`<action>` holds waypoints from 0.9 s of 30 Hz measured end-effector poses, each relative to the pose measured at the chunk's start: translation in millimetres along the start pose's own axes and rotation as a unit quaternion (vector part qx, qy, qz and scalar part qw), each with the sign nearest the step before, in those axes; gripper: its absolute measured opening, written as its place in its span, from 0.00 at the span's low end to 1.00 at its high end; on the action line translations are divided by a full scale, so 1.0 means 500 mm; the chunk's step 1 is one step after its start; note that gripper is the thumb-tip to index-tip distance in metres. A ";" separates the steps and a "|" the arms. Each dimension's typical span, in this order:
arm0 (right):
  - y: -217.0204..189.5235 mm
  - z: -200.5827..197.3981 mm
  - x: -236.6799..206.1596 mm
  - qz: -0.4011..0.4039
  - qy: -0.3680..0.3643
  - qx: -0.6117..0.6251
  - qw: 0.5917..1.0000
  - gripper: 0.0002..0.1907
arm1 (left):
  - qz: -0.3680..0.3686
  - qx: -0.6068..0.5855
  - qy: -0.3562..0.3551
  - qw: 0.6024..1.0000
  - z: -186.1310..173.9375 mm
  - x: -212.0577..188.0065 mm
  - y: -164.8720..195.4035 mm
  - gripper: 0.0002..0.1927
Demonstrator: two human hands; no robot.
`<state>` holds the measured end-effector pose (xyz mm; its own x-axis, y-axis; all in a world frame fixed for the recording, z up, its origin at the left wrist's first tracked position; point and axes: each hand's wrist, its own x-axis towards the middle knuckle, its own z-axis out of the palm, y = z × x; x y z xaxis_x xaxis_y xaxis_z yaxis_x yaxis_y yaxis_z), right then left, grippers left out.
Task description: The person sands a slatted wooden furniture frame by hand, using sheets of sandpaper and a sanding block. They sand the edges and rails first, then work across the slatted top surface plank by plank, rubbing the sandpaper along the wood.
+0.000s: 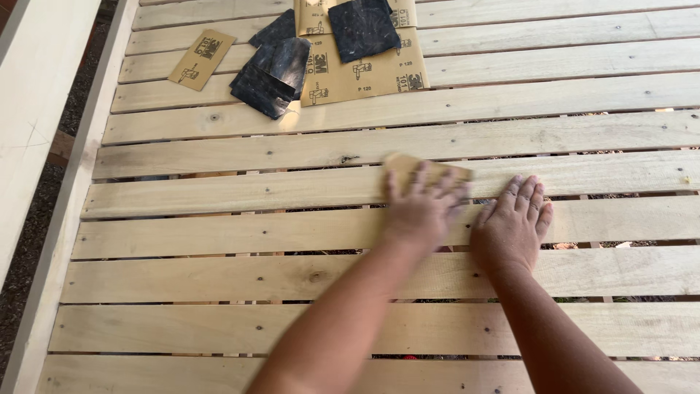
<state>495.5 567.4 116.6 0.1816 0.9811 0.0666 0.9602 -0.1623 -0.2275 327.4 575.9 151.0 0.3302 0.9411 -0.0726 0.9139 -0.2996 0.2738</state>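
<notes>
Head view: a sandpaper piece [430, 171] is pressed flat under the left hand [419, 208]; at 3 o'clock, the right hand [512, 226] is laid open, grip released, on the slatted table [219, 233].

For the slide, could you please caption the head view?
Left hand presses tan sandpaper piece on pale wooden slats; right hand rests flat.
</notes>
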 end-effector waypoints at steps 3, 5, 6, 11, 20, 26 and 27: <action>0.000 -0.010 0.002 0.025 -0.022 0.024 0.999 0.37 | 0.029 -0.018 0.039 0.999 -0.005 0.015 0.020 0.24; -0.001 -0.016 -0.001 0.019 -0.027 0.031 0.999 0.37 | 0.017 -0.007 0.089 0.996 0.001 -0.030 -0.056 0.23; -0.003 -0.018 -0.001 0.019 -0.025 0.036 0.999 0.37 | 0.000 0.013 0.124 0.992 0.005 -0.069 -0.123 0.22; -0.003 -0.019 0.000 0.017 -0.010 0.029 0.999 0.37 | -0.334 -0.019 0.112 0.936 -0.075 -0.311 -0.588 0.22; 0.017 0.003 0.003 0.008 0.019 0.019 1.000 0.37 | -0.228 -0.037 0.249 0.941 -0.018 -0.290 -0.590 0.17; 0.025 0.000 0.011 0.015 0.012 0.025 0.999 0.37 | 0.022 -0.016 0.083 0.996 0.022 -0.050 -0.053 0.23; 0.026 -0.001 0.010 0.020 0.008 0.024 0.999 0.37 | 0.037 -0.018 0.068 0.997 0.012 -0.043 -0.029 0.23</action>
<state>509.2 570.3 114.3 0.2224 0.9723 0.0721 0.9409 -0.1947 -0.2771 308.6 559.3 142.8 0.3601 0.9296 0.0784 0.8780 -0.3661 0.3084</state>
